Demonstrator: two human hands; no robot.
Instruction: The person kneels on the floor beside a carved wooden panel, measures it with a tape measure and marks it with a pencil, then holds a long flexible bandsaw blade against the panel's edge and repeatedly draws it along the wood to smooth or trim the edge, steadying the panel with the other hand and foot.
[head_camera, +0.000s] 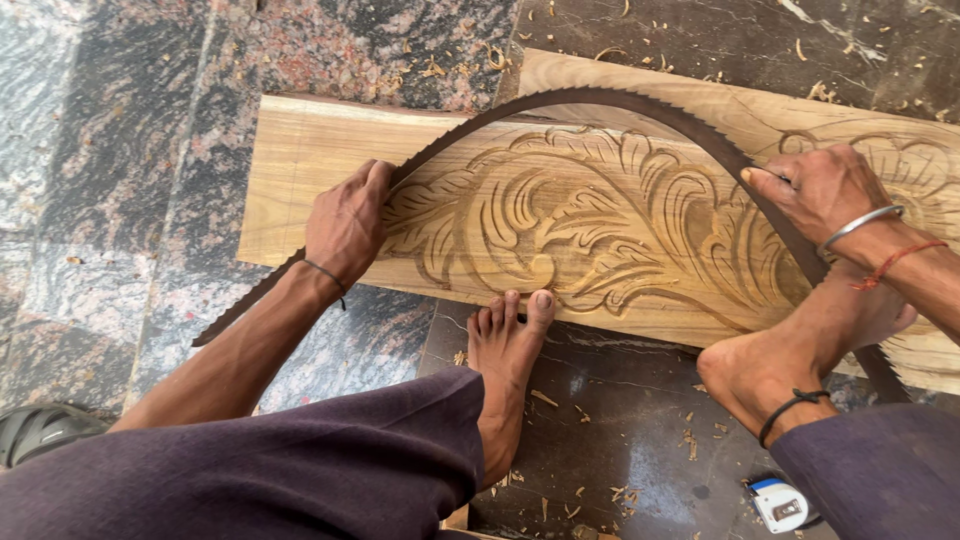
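A long wooden plank (300, 170) with a carved leaf-scroll relief lies on the stone floor. A dark, toothed saw blade (600, 100) is bent into an arch over the carving. My left hand (347, 222) presses the blade down on the plank's left part. My right hand (820, 190) holds the blade's other side near the right carving, a metal bangle and red thread on its wrist. My left foot's toes (510, 315) touch the plank's near edge. My right foot (800, 350) rests on the plank and blade.
The floor is polished dark granite (120, 200) strewn with wood shavings (560, 400). A small white and blue tape measure (780, 503) lies near my right leg. A dark sandal (40, 430) sits at the lower left.
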